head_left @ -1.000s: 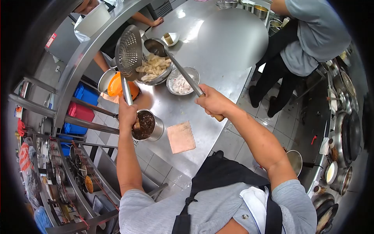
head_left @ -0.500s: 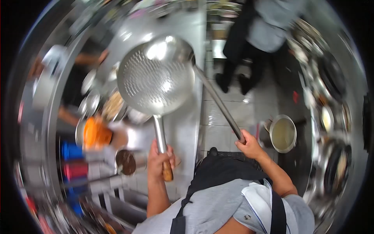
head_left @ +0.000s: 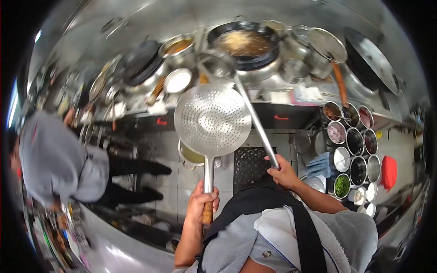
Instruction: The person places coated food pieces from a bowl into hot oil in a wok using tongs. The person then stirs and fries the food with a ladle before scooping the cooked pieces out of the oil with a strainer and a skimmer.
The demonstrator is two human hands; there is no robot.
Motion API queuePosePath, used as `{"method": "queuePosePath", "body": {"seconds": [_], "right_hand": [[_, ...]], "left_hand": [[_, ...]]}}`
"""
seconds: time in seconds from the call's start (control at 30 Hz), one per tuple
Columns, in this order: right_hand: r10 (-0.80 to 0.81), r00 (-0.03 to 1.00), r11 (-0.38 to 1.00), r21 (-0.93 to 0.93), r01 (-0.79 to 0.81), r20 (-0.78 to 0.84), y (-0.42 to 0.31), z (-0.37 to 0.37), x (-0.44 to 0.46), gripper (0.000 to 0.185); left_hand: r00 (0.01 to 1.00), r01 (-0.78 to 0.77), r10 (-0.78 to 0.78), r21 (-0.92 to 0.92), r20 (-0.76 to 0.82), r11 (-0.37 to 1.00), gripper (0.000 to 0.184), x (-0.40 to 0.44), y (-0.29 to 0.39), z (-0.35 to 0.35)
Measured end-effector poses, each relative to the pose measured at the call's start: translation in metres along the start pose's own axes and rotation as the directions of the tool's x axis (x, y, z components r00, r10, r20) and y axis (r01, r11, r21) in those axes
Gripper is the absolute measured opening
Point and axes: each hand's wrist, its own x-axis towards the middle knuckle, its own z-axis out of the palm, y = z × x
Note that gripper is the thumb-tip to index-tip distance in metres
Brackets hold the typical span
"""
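My left hand (head_left: 202, 202) is wrapped round the handle of a large perforated strainer (head_left: 213, 119), its round bowl held up in front of me. In my right hand (head_left: 283, 173) is the long metal handle of a ladle (head_left: 257, 120); its head lies partly hidden behind the strainer. Beyond them a black wok (head_left: 243, 43) sits on the stove, with brown liquid and a pale, foamy patch in it. A white bowl (head_left: 178, 81) stands to the left of the wok.
A person in grey (head_left: 59, 159) stands at the left. Several metal containers of ingredients (head_left: 341, 185) are at the right. A pot (head_left: 191, 154) is near the floor, beside a black mat (head_left: 252, 168). A metal pot of orange liquid (head_left: 178, 45) stands on the stove.
The view has swung right from the steel table to the stove. Both hands have kept hold of the strainer and the ladle, which moved away from the bowls and orange container.
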Motion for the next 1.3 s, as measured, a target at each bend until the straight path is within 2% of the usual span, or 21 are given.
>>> {"method": "queuePosePath", "body": {"seconds": [0.1,0.17,0.23,0.27,0.3,0.37,0.47,0.57,0.67,0.73,0.77,0.8,0.87,0.9,0.97,1.0,1.1,1.17,1.2,1.23,1.3], "right_hand": [[-0.058,0.961,0.996,0.051,0.074,-0.269,-0.021,-0.065,0.008,0.043],[-0.09,0.913,0.994,0.027,0.11,-0.398,-0.04,-0.109,0.011,0.045],[-0.123,0.867,0.99,-0.004,0.139,-0.483,-0.056,-0.149,0.018,0.048],[-0.14,0.849,0.988,-0.022,0.15,-0.51,-0.062,-0.169,0.021,0.049],[-0.159,0.831,0.986,-0.044,0.161,-0.532,-0.068,-0.187,0.022,0.051],[-0.125,0.83,0.991,-0.035,0.127,-0.543,-0.078,-0.219,0.022,0.055],[-0.069,0.828,0.998,-0.037,0.058,-0.556,-0.076,-0.25,0.022,0.057],[-0.01,0.85,0.998,-0.054,-0.022,-0.527,-0.069,-0.266,0.02,0.056],[-0.09,0.836,0.985,-0.171,-0.005,-0.541,-0.042,-0.274,0.03,0.057],[-0.048,0.845,0.983,-0.173,-0.054,-0.532,-0.035,-0.278,0.034,0.057],[-0.026,0.849,0.982,-0.174,-0.079,-0.528,-0.033,-0.28,0.036,0.058],[-0.123,0.835,0.964,-0.263,-0.027,-0.536,-0.028,-0.283,0.043,0.058],[-0.081,0.825,0.932,-0.336,-0.135,-0.559,-0.031,-0.285,0.049,0.058],[-0.061,0.819,0.91,-0.369,-0.189,-0.57,-0.033,-0.283,0.051,0.058],[-0.066,0.819,0.877,-0.425,-0.225,-0.57,-0.025,-0.284,0.058,0.061],[-0.064,0.82,0.855,-0.455,-0.248,-0.568,-0.024,-0.284,0.061,0.061],[-0.101,0.827,0.778,-0.562,-0.281,-0.553,0.005,-0.283,0.072,0.064],[-0.128,0.828,0.725,-0.621,-0.297,-0.546,0.018,-0.283,0.078,0.064],[-0.183,0.823,0.706,-0.655,-0.271,-0.538,0.019,-0.282,0.078,0.063],[-0.126,0.826,0.685,-0.65,-0.328,-0.55,0.016,-0.281,0.079,0.063],[-0.021,0.818,0.632,-0.642,-0.434,-0.575,0.008,-0.282,0.081,0.063]], "left_hand": [[0.974,0.011,-0.048,0.169,0.22,0.986,0.056,0.097,0.023,0.069],[0.975,0.033,-0.082,0.229,0.209,0.973,0.054,0.161,0.03,0.137],[0.964,0.011,-0.081,0.267,0.252,0.964,0.046,0.231,0.025,0.195],[0.969,0.039,-0.102,0.27,0.224,0.962,0.035,0.264,0.019,0.226],[0.973,0.062,-0.118,0.268,0.196,0.961,0.023,0.294,0.011,0.255],[0.942,0.219,-0.278,0.283,0.19,0.934,0.01,0.345,-0.001,0.304],[0.911,0.293,-0.326,0.16,0.252,0.943,0.011,0.397,-0.036,0.35],[0.908,0.321,-0.345,0.134,0.237,0.937,0.01,0.42,-0.068,0.371],[0.889,0.381,-0.376,0.034,0.26,0.924,0.008,0.441,-0.098,0.378],[0.877,0.422,-0.415,0.025,0.244,0.906,0.012,0.448,-0.109,0.377],[0.889,0.397,-0.418,0.141,0.189,0.907,0.015,0.449,-0.114,0.375],[0.9,0.371,-0.414,0.256,0.137,0.893,0.018,0.45,-0.119,0.372],[0.935,0.258,-0.347,0.534,0.07,0.805,0.03,0.439,-0.116,0.37],[0.975,0.048,-0.187,0.706,0.12,0.706,0.029,0.441,-0.119,0.356],[0.938,-0.346,0.097,0.883,0.332,0.319,0.029,0.448,-0.124,0.334],[0.945,-0.319,0.068,0.855,0.32,0.41,0.032,0.433,-0.118,0.341],[0.845,-0.376,-0.153,0.773,0.512,0.511,0.036,0.38,-0.097,0.39],[0.783,-0.217,-0.248,0.624,0.57,0.751,0.055,0.385,-0.126,0.418],[0.785,-0.053,-0.362,0.638,0.502,0.768,0.063,0.384,-0.132,0.437],[0.764,0.109,-0.474,0.637,0.437,0.763,0.072,0.386,-0.136,0.458],[0.622,0.358,-0.637,0.558,0.455,0.748,0.077,0.405,-0.153,0.481]]}}
